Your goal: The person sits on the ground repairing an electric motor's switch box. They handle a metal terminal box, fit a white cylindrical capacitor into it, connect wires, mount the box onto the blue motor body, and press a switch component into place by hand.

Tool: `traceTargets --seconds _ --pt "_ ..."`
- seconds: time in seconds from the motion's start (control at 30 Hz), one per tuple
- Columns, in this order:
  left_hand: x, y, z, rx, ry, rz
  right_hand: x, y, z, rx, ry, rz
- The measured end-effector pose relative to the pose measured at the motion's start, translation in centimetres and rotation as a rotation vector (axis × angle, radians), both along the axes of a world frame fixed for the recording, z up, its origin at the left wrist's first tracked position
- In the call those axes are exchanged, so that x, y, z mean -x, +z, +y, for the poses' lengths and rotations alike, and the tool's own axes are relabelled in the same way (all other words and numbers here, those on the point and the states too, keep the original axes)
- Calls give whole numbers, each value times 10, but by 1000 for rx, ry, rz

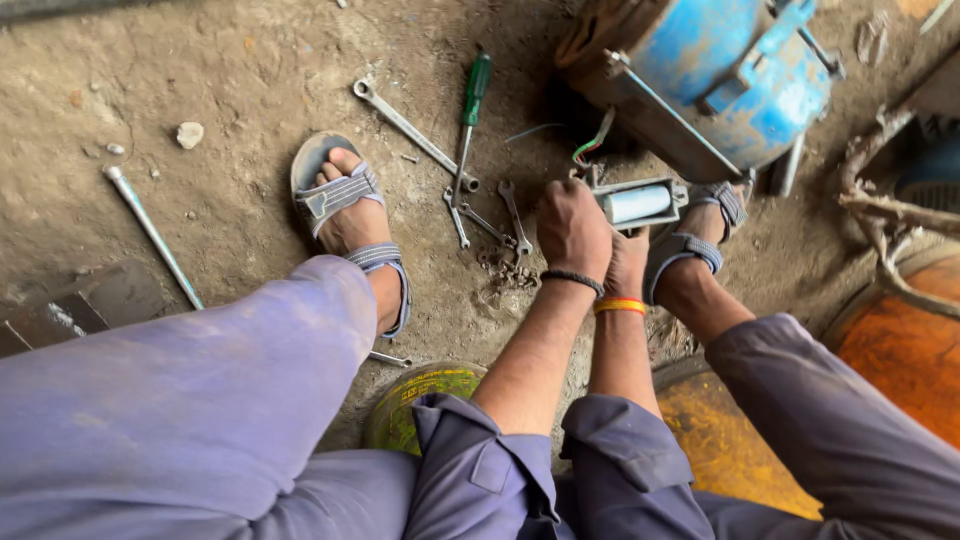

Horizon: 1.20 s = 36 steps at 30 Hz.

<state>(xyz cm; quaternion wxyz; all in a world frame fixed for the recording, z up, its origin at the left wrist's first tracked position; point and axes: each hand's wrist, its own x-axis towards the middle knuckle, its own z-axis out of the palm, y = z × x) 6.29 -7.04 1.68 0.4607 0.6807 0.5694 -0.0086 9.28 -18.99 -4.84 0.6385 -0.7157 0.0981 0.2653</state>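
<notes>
Both our hands close around a grey cylindrical part (638, 203): left hand (572, 228) fisted at its end, right hand (627, 262) just beneath; spanners (487, 222) lie left of them.

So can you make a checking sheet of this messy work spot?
Surface: bare dirt floor, dusty.
Job's things: grey box with a white cylinder inside, beside the blue motor.
Clutter: spanners, green screwdriver, metal rod, stone.
Grippers: left hand and right hand at the box; grip hidden.
Cables: green wire from the motor.
Surroundings: orange drum, yellow tin.
</notes>
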Motion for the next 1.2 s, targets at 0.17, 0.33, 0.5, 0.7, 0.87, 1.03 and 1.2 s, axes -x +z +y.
traceTargets --seconds 0.17,0.33,0.5,0.7,0.87,1.03,1.2 --pt "9 9 -4 159 -136 -100 14 6 11 -111 -200 12" --pt "32 22 7 203 -209 -305 16 24 15 -210 -312 188" --pt "48 11 38 303 -122 -549 15 36 15 -244 -173 217" --pt "36 11 43 -91 -285 -649 12 31 7 -295 -179 333" --pt "13 8 34 190 -200 -573 -4 19 -6 -293 -121 283" --pt "-4 5 34 346 -114 -606 -16 11 -14 -250 -80 301" --pt "-16 3 30 231 -50 -274 -16 10 -11 -254 -90 313"
